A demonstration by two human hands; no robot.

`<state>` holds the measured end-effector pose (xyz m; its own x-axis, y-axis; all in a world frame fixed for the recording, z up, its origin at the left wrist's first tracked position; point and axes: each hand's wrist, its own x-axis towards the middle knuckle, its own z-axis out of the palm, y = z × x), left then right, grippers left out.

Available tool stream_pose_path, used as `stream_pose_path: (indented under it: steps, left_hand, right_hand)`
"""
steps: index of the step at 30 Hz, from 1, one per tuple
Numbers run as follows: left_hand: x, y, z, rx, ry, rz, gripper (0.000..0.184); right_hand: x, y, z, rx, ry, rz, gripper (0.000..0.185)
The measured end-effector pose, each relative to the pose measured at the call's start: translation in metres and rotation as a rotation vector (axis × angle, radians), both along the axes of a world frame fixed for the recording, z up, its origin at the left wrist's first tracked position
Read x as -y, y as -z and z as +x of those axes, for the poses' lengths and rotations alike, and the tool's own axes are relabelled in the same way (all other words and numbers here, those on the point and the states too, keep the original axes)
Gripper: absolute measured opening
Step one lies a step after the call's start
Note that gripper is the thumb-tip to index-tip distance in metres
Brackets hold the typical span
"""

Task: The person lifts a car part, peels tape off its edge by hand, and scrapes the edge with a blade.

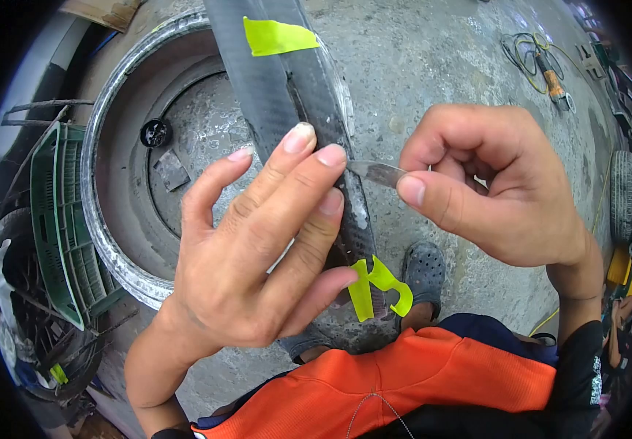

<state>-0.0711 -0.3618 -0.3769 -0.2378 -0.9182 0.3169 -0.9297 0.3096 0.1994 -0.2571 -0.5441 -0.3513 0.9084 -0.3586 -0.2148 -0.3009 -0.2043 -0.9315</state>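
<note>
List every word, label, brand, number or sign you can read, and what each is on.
No text is legible.
White marks on the right sleeve: perhaps lettering, too small and blurred to read.
Blade: any marking is too blurred to read.
Tool: too small to tell whether it is labelled.
Tape and panel: none visible.

The dark panel (319, 113) is cut off by the top edge, its middle covered by the left hand (261, 238); the right hand (495, 183) hides one end of the thin strip (380, 174); clutter (618, 333) at lower right is too blurred to tell
</note>
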Motion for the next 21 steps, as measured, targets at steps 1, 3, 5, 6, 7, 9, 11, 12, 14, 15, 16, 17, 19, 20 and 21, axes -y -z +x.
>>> stream_pose_path:
  steps: [1,3,5,6,7,9,11,12,14,15,16,17,19,20,21]
  left_hand:
    - [0.000,0.000,0.000,0.001,0.000,0.003,0.060]
    - [0.000,-0.002,-0.002,0.023,0.005,0.007,0.059]
    - [0.000,-0.002,-0.003,0.046,0.010,0.010,0.058]
    - [0.000,-0.002,-0.003,0.048,0.007,0.004,0.058]
    - [0.000,-0.001,-0.004,0.050,0.005,-0.002,0.058]
    - [0.000,-0.002,-0.005,0.057,-0.001,0.004,0.058]
    - [0.000,-0.003,-0.005,0.065,-0.007,0.010,0.058]
    - [0.000,-0.003,-0.004,0.063,-0.011,0.008,0.059]
    - [-0.001,-0.002,-0.003,0.065,-0.016,0.006,0.060]
    - [-0.001,-0.001,-0.002,0.051,-0.016,0.005,0.060]
    - [-0.002,-0.001,-0.001,0.035,-0.016,0.006,0.061]
    - [-0.002,-0.002,-0.001,0.037,-0.018,0.007,0.061]
    - [-0.002,-0.003,0.000,0.036,-0.009,0.017,0.062]
    - [-0.002,-0.002,0.001,0.037,-0.012,0.016,0.062]
    - [-0.002,-0.001,0.001,0.029,-0.008,0.011,0.061]
  right_hand:
    - [0.000,0.000,0.001,-0.015,0.004,0.015,0.009]
    - [0.001,0.002,0.001,-0.030,0.007,0.030,0.009]
    - [0.002,0.008,0.001,-0.005,0.019,0.114,0.010]
    - [0.003,0.008,0.001,-0.005,0.018,0.114,0.010]
    - [0.003,0.008,0.002,-0.034,0.042,0.211,0.010]
    - [0.005,0.009,0.004,-0.062,0.067,0.308,0.010]
    - [0.005,0.015,0.004,-0.066,0.093,0.432,0.011]
    - [0.006,0.017,0.004,-0.063,0.093,0.432,0.011]
    - [0.005,0.020,0.004,0.003,0.094,0.501,0.012]
    - [0.005,0.022,0.002,0.005,0.091,0.501,0.012]
    - [0.006,0.024,0.000,0.028,0.067,0.361,0.011]
    - [0.007,0.024,-0.002,0.050,0.044,0.221,0.011]
    - [0.006,0.020,-0.007,0.042,0.030,0.116,0.011]
    - [0.005,0.017,-0.009,0.034,0.021,0.010,0.011]
    - [0.005,0.015,-0.010,0.035,0.018,0.010,0.011]
